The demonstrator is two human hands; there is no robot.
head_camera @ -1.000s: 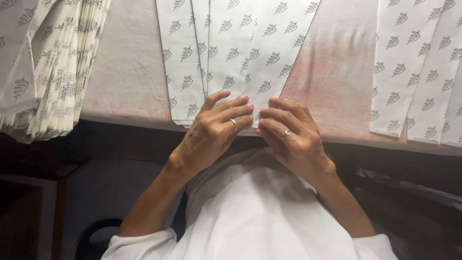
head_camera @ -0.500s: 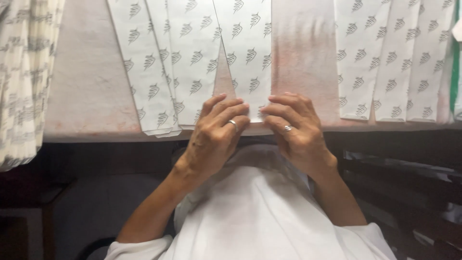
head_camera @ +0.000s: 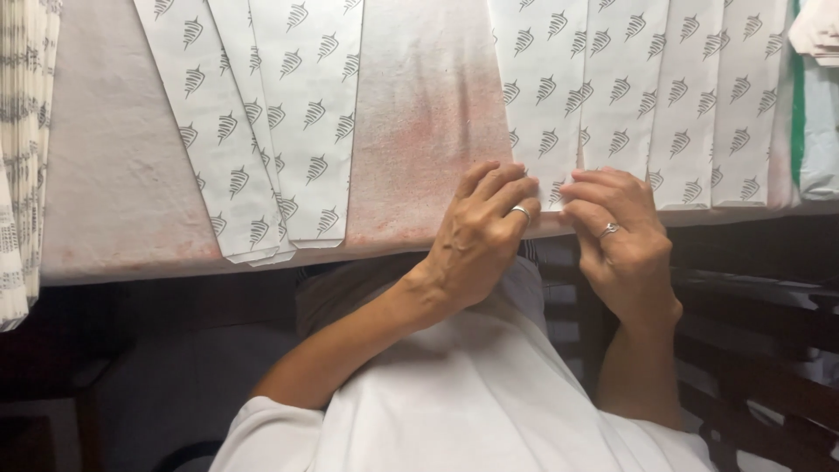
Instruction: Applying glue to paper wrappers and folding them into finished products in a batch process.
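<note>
At the table's near edge, the left hand (head_camera: 479, 238) and right hand (head_camera: 619, 236) are pressing curled fingertips onto the near end of a white printed paper bag (head_camera: 544, 105), whose long axis is running near to far. More paper bags (head_camera: 682, 105) are lying alongside rightward, another fanned group (head_camera: 262, 131) left on the pink-stained table (head_camera: 114, 175). Since a moment ago, both hands are working further right.

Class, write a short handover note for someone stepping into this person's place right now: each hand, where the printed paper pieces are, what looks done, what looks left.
Left hand: fingers bent on the near end of the right-hand row of printed paper pieces.
Right hand: fingertips pressing the same end, beside the left.
Second batch lies fanned to the left on the pink-stained table.
Done: both batches laid out.
Left: the end under the fingers is not yet released.
</note>
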